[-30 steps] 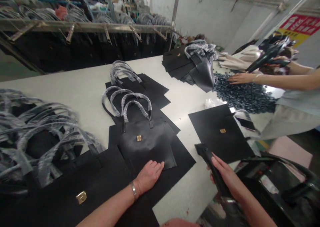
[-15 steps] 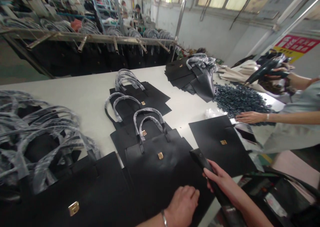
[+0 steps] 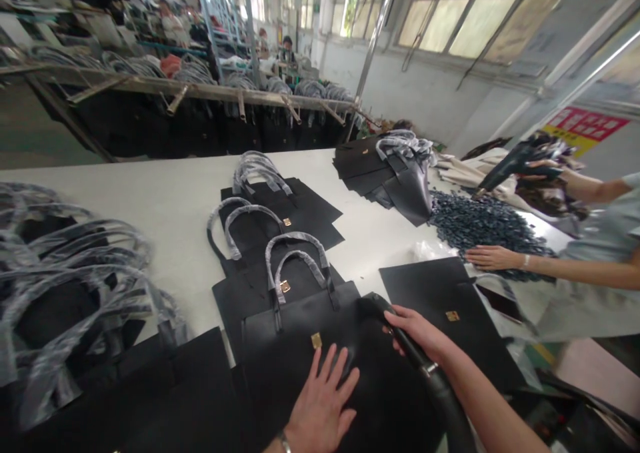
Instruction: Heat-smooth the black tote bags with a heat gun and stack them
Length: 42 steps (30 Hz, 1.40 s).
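A black leather handbag [image 3: 305, 320] with wrapped handles and a gold clasp [image 3: 316, 340] lies flat in front of me, on top of other black bags. My left hand [image 3: 323, 400] rests on it just below the clasp, fingers spread flat. My right hand [image 3: 417, 333] is closed round a black hose-like tool [image 3: 430, 373], whose tip touches the bag's upper right corner.
More black bags [image 3: 285, 206] lie in a row across the white table [image 3: 150, 193]. Wrapped handles [image 3: 60, 273] pile up at the left. Another bag panel [image 3: 445, 306] lies to the right. A co-worker's hand [image 3: 493, 258] rests by a heap of dark pellets [image 3: 480, 223].
My left hand has opened flat on the bag. My right hand has brought the tool's tip left onto the bag. The view has tilted upward.
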Motion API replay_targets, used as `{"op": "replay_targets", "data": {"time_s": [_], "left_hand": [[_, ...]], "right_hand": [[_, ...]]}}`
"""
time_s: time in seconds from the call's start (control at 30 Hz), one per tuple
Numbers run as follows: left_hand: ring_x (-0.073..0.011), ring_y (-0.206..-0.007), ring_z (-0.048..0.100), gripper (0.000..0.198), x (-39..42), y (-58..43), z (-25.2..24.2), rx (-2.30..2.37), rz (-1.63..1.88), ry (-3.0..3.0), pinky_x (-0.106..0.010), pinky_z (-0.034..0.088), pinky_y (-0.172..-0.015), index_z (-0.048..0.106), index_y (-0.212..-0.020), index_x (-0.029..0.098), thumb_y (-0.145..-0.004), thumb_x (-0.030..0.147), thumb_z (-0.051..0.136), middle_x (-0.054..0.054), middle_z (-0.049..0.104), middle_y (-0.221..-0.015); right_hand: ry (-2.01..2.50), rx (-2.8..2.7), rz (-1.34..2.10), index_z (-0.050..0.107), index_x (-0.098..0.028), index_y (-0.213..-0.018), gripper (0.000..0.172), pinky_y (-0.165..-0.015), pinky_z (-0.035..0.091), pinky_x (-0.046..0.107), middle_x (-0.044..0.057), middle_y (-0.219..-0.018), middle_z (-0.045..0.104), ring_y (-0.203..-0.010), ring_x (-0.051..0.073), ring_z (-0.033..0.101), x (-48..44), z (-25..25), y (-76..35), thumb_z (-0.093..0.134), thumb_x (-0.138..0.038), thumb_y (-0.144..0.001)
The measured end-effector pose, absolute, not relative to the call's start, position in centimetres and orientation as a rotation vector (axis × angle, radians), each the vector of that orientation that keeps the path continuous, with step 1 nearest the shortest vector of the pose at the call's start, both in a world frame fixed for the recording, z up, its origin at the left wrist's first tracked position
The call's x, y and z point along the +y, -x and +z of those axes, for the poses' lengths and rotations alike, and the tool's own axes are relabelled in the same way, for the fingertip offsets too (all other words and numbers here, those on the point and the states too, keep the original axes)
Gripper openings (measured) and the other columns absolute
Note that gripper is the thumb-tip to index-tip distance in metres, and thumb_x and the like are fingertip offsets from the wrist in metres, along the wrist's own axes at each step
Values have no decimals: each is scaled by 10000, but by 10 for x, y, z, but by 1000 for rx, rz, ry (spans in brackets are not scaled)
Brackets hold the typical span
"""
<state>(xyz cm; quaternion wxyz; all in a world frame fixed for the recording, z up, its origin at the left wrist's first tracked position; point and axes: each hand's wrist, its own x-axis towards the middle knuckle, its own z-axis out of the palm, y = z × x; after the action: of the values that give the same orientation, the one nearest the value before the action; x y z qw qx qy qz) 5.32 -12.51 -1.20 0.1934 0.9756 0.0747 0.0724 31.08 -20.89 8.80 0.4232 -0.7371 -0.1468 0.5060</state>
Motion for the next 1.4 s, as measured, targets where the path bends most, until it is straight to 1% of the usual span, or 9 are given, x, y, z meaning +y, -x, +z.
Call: {"op": "replay_targets", "data": {"time_s": [0.2,0.47,0.63,0.8,0.9,0.97,1.1,1.3,1.4], "left_hand": [[-345,-1460,106,655,-122,-55,-8,188,193,-2696,-596,182,-1148,232,-1500,327,-925,537,465,-64,101,-1599],[-367,-1453,120,658,-121,-57,-18,165,221,-2710,-612,195,-1126,261,-1492,303,-919,556,464,-104,122,-1591],[-377,-1439,171,675,-120,-61,-36,118,291,-2789,-587,222,-1113,274,-1488,282,-908,554,487,-127,132,-1586],[-382,-1404,265,692,-120,-63,-54,93,423,-2914,-549,248,-1088,299,-1474,264,-898,610,461,-154,203,-1566],[-366,-1384,308,697,-119,-64,-54,95,533,-2993,-532,202,-1102,327,-1458,251,-892,643,437,-159,281,-1537],[-358,-1358,348,682,-117,-65,-52,96,640,-3050,-537,128,-1123,351,-1442,247,-893,644,434,-156,344,-1504],[-340,-1312,407,576,-115,-67,-47,115,780,-3114,-570,-11,-1134,401,-1404,265,-917,566,460,-125,432,-1448],[-294,-1291,445,433,-116,-66,-44,172,864,-3155,-555,45,-1155,423,-1379,290,-962,398,468,-86,488,-1403],[-296,-1292,447,404,-116,-66,-45,161,840,-3149,-557,15,-1157,441,-1366,290,-971,373,451,-86,487,-1406]], "right_hand": [[1855,-349,1345,538,-168,-974,289,-348,448,192,11,-744,626,-430,100,569,-211,90,-316,605,-426,-862],[1865,-328,1066,496,-209,-1050,205,-371,435,179,-36,-743,560,-418,62,530,-181,95,-334,530,-357,-913],[1853,-381,1246,545,-181,-1028,307,-346,439,202,9,-758,629,-412,96,559,-180,99,-331,640,-402,-837],[1823,-427,1312,552,-171,-954,268,-341,444,200,-3,-726,620,-406,94,555,-144,85,-331,610,-413,-857],[1835,-416,1334,537,-171,-952,246,-341,445,198,-1,-720,619,-403,93,553,-135,87,-339,580,-402,-880],[1857,-399,1374,531,-165,-947,252,-329,438,201,7,-710,622,-400,103,556,-136,92,-343,582,-403,-880],[1872,-370,1410,510,-165,-925,229,-336,445,202,14,-717,626,-406,101,556,-135,98,-345,546,-390,-903],[1838,-387,1420,516,-170,-923,246,-335,431,189,2,-698,621,-394,92,543,-128,98,-343,585,-402,-880],[1830,-371,1442,529,-160,-918,280,-339,436,206,16,-708,633,-401,105,553,-137,99,-340,615,-419,-855]]}}
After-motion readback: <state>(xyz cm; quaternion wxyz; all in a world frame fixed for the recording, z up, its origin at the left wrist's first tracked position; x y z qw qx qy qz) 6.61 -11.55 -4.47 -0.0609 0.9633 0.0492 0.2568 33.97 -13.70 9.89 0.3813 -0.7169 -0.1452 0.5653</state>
